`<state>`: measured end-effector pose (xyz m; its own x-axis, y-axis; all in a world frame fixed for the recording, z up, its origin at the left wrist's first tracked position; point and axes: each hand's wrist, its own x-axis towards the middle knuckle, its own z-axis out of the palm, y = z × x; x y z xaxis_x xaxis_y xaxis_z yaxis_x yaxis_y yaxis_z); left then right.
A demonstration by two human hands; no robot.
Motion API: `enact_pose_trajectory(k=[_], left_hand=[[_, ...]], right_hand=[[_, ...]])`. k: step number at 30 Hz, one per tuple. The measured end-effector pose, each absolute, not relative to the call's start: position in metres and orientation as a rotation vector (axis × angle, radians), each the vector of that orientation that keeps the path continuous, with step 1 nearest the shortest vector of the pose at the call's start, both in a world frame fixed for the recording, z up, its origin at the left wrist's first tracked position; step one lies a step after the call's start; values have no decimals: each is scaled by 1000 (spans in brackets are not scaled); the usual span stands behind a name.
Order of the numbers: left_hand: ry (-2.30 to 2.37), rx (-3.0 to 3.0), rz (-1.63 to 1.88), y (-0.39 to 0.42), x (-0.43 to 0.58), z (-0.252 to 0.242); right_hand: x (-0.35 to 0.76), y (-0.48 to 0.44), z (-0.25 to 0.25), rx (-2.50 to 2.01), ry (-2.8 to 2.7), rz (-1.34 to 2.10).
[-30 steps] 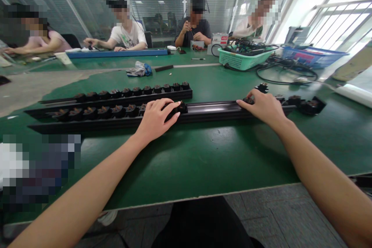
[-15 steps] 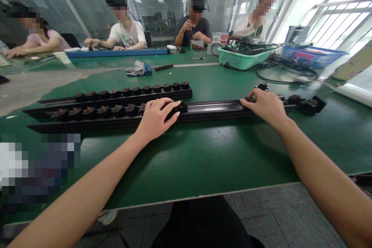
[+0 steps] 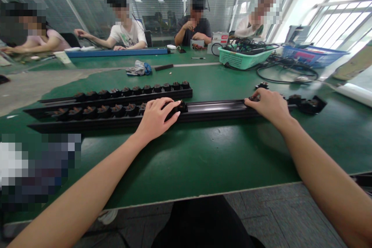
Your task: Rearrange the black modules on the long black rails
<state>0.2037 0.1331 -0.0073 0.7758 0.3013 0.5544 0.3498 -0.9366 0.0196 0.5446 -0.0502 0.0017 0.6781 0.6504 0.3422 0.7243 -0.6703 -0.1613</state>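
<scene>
A long black channel rail (image 3: 216, 105) lies across the green table in front of me, its middle stretch bare and shiny. Several black socket modules (image 3: 117, 110) with copper-coloured contacts fill its left part. My left hand (image 3: 158, 118) is closed around a socket module (image 3: 182, 106) at the end of that row, thumb on the near side. Towards the rail's right end, my right hand (image 3: 269, 104) pinches another dark module (image 3: 255, 98), mostly hidden under the fingers. More modules (image 3: 295, 99) stand beyond this hand, beside a black end piece (image 3: 314, 105).
Behind it lies a second rail (image 3: 171, 93) with a row of modules. Further back are a crumpled glove (image 3: 138, 68), a green basket (image 3: 247, 57) of cables, a blue basket (image 3: 315, 56) and looped black cable (image 3: 286, 71). Several people sit across the table.
My right hand has slid slightly to the right along the rail with the module under its fingers. My left hand stays in place. Across the table, one person's hand has risen.
</scene>
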Motion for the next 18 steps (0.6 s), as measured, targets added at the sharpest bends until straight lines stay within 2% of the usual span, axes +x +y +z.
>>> enact_pose_trajectory(k=[18], left_hand=[[-522,-2875,-878,134,204,-8]], right_hand=[[559,-52,-2,-2664,-992,-373]])
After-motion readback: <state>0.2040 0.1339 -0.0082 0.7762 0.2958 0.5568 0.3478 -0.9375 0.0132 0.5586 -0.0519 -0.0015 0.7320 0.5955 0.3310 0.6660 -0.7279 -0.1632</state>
